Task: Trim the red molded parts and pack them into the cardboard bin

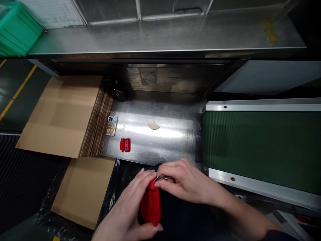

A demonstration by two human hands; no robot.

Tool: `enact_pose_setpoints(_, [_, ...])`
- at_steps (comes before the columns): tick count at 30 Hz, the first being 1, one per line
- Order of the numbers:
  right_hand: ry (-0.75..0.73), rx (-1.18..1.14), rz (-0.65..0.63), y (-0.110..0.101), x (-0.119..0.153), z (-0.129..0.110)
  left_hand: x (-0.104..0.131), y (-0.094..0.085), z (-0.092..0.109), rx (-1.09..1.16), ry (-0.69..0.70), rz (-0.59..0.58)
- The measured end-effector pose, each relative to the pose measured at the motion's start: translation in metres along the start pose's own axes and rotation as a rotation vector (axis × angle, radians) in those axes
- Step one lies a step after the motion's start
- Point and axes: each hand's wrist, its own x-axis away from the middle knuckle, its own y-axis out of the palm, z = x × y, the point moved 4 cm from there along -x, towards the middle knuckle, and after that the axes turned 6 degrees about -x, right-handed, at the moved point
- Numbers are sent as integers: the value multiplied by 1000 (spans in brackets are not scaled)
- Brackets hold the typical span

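My left hand (130, 207) grips a red plastic part (154, 204) near the bottom middle, thumb at its lower end and fingers at its top. My right hand (183, 182) pinches a small thin metal tool (164, 177), whose tip meets the upper end of the red part. Beyond my hands, on the steel table, lie two small red pieces side by side (127, 145). A pale half-round piece (153, 124) rests near the table's middle.
Stacked cardboard sheets (62, 113) stand left, beside a phone (111, 126) and a dark object (119, 94). A green conveyor belt (260, 147) runs off to the right. Behind is a raised steel shelf (155, 40) with a green crate (20, 30). Another cardboard sheet (84, 190) lies lower left.
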Motion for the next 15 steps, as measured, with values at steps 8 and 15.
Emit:
enact_pose_setpoints(8, [-13,166,-103,-14,2,-8,2,2,3,5,-14,-5])
enact_pose_setpoints(15, [124,-87,71,-27,10,-1,-3,-3,12,17,-34,-8])
